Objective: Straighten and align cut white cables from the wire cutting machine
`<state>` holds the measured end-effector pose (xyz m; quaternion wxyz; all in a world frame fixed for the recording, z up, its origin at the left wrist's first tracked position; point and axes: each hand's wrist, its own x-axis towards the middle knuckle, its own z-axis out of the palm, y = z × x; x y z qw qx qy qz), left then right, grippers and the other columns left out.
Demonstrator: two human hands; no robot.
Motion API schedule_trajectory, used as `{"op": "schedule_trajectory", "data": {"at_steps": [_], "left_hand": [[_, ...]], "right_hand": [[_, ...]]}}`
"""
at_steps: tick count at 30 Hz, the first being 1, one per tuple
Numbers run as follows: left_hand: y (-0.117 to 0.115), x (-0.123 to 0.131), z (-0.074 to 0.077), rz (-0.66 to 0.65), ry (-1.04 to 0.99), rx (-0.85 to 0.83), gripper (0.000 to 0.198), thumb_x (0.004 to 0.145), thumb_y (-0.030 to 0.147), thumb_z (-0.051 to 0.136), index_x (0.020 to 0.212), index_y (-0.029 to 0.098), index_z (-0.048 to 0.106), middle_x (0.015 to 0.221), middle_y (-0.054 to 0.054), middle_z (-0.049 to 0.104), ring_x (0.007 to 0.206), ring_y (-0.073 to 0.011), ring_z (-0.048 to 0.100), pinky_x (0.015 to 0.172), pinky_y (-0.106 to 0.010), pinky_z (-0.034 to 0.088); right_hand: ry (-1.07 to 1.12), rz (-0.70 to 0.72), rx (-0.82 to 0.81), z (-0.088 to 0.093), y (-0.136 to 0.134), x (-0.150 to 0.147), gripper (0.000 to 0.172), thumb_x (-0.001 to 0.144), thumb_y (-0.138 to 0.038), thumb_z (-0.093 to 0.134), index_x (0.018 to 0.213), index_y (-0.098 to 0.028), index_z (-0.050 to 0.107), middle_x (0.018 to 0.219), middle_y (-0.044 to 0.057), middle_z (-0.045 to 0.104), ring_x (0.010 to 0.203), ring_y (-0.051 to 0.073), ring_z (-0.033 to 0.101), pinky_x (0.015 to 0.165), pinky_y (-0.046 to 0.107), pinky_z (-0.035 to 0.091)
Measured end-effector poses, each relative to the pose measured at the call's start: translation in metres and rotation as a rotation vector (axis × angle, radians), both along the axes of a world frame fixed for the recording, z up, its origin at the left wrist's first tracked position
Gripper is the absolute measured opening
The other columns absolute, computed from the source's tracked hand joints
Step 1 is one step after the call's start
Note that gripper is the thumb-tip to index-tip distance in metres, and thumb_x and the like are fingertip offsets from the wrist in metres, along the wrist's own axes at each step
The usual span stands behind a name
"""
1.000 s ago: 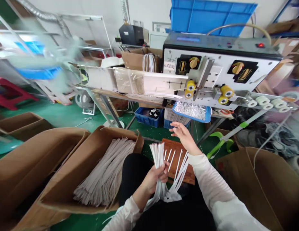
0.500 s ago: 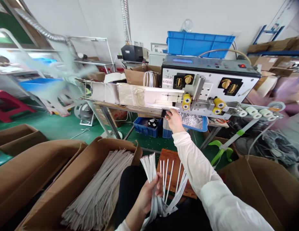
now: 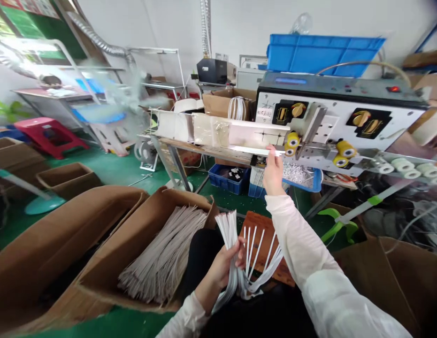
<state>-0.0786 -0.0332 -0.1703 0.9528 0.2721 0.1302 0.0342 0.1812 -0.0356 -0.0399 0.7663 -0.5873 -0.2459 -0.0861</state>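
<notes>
My left hand (image 3: 226,263) is closed around a bundle of white flat cable strips (image 3: 247,253) that fan upward over my lap. My right hand (image 3: 273,170) is stretched out to the cutting machine (image 3: 331,117), its fingers pinching a white strip (image 3: 253,149) that lies on the outfeed tray (image 3: 221,131) just left of the yellow rollers (image 3: 291,142). A cardboard box (image 3: 109,263) at my left knee holds a thick pile of cut white strips (image 3: 167,256).
Empty cardboard boxes (image 3: 38,244) stand at the left and another (image 3: 390,277) at the right. Blue bins (image 3: 229,178) sit under the machine's bench, a wooden board (image 3: 264,239) lies at my knees. A red stool (image 3: 51,136) stands on the green floor.
My right hand has reached from over my lap up to the machine's outfeed and closed on a strip there. The left hand kept its bundle. My view shifted slightly left.
</notes>
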Motion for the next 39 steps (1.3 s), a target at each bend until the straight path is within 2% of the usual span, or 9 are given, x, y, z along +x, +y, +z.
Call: {"op": "schedule_trajectory", "data": {"at_steps": [7,11,17,22,24,27,30,36,39], "left_hand": [[0.015,0.000,0.007,0.009,-0.054,0.037,0.031,0.078,0.036,0.076,0.092,0.012,0.062,0.063,0.004,0.048,0.044,-0.0029,0.033,0.043,-0.017,0.029],[0.009,0.008,0.003,0.009,0.016,0.094,0.035,0.074,0.040,0.079,0.086,0.011,0.062,0.069,-0.003,0.058,0.051,-0.0090,0.050,0.046,-0.020,0.039],[-0.013,0.017,0.000,-0.061,0.037,-0.009,0.032,0.072,0.033,0.081,0.082,0.010,0.061,0.079,-0.010,0.066,0.075,-0.0228,0.067,0.070,-0.033,0.054],[-0.014,0.011,-0.001,-0.111,0.103,-0.077,0.036,0.080,0.033,0.074,0.102,0.007,0.061,0.086,-0.014,0.070,0.071,-0.0230,0.069,0.066,-0.034,0.057],[-0.014,0.010,-0.003,-0.114,0.087,-0.066,0.038,0.081,0.032,0.073,0.105,0.005,0.061,0.089,-0.015,0.070,0.068,-0.0219,0.069,0.062,-0.032,0.057],[-0.014,0.010,-0.006,-0.131,0.035,-0.052,0.042,0.082,0.033,0.072,0.112,0.007,0.059,0.091,-0.014,0.071,0.066,-0.0203,0.069,0.059,-0.029,0.057],[-0.015,0.010,-0.009,-0.177,0.003,-0.065,0.041,0.084,0.034,0.070,0.115,0.009,0.057,0.087,-0.011,0.071,0.066,-0.0198,0.069,0.060,-0.029,0.057],[-0.018,0.008,-0.012,-0.190,0.026,-0.049,0.048,0.079,0.038,0.075,0.114,0.011,0.055,0.078,-0.008,0.067,0.070,-0.0232,0.069,0.064,-0.033,0.055],[-0.021,0.008,-0.013,-0.184,0.007,-0.027,0.045,0.078,0.037,0.077,0.110,0.013,0.056,0.070,-0.001,0.059,0.057,-0.0139,0.059,0.057,-0.027,0.049]], "right_hand": [[-0.355,0.793,-0.745,-0.016,-0.103,-0.070,0.034,0.099,-0.040,0.042,0.088,-0.020,0.069,0.085,0.004,0.070,0.074,0.016,0.065,0.076,0.029,0.051],[-0.183,1.094,-0.868,-0.028,-0.114,-0.096,0.034,0.098,-0.040,0.043,0.089,-0.019,0.069,0.081,0.003,0.072,0.071,0.017,0.067,0.067,0.028,0.053],[0.148,1.002,-0.851,-0.055,-0.098,-0.107,0.037,0.095,-0.049,0.044,0.090,-0.020,0.064,0.078,0.003,0.069,0.055,0.015,0.062,0.050,0.027,0.051],[-0.122,0.670,-0.777,-0.079,-0.096,-0.094,0.029,0.094,-0.041,0.049,0.088,-0.018,0.065,0.120,0.010,0.058,0.113,0.022,0.056,0.095,0.037,0.049],[-0.078,0.659,-0.750,-0.085,-0.095,-0.094,0.025,0.092,-0.039,0.052,0.099,-0.020,0.066,0.131,0.010,0.051,0.120,0.023,0.051,0.099,0.038,0.047],[0.148,0.779,-0.701,-0.089,-0.095,-0.098,0.038,0.091,-0.035,0.052,0.128,-0.025,0.054,0.107,0.006,0.062,0.089,0.018,0.062,0.074,0.032,0.055],[0.308,0.833,-0.641,-0.087,-0.095,-0.103,0.062,0.089,-0.031,0.055,0.146,-0.031,0.032,0.085,0.000,0.062,0.056,0.011,0.053,0.050,0.024,0.049],[0.279,0.818,-0.611,-0.091,-0.098,-0.100,0.045,0.085,-0.029,0.060,0.129,-0.027,0.050,0.083,0.000,0.062,0.049,0.008,0.050,0.045,0.020,0.044],[0.278,0.822,-0.599,-0.099,-0.099,-0.100,0.040,0.083,-0.027,0.061,0.122,-0.026,0.053,0.084,-0.001,0.062,0.052,0.009,0.051,0.046,0.020,0.044]]}}
